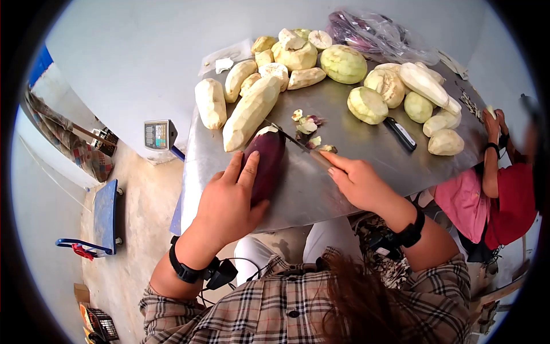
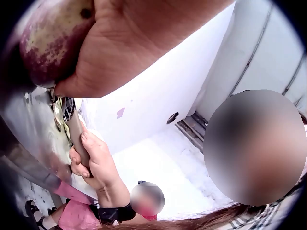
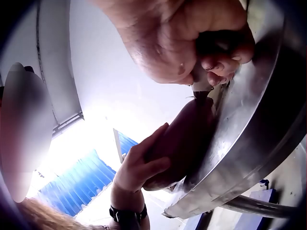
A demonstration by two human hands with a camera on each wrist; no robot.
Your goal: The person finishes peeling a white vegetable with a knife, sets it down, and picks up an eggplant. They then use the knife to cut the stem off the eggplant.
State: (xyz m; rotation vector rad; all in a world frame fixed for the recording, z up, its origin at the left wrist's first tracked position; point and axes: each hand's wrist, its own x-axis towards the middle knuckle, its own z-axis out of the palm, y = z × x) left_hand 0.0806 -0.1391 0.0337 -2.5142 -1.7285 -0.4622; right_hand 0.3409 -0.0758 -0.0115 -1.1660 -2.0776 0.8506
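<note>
A dark purple eggplant (image 1: 268, 166) lies on the metal table, its far end cut to pale flesh. My left hand (image 1: 226, 200) grips it, fingers over its top and side. My right hand (image 1: 361, 183) holds a knife (image 1: 306, 150) by the handle, the blade at the eggplant's cut end. In the left wrist view the eggplant (image 2: 53, 43) is against the left palm, and the right hand (image 2: 98, 163) is curled round the knife handle (image 2: 78, 139). The right wrist view shows the left hand (image 3: 139, 165) round the eggplant (image 3: 180, 139), below the right hand (image 3: 187, 43).
Peeled pale vegetables (image 1: 252, 112) cover the table's far side, more (image 1: 389, 86) at the right. Peel scraps (image 1: 309, 126) and a black-and-white object (image 1: 400, 134) lie mid-table. A plastic bag (image 1: 372, 37) is at the back, a scale (image 1: 159, 135) at the left, another person (image 1: 507, 189) at the right.
</note>
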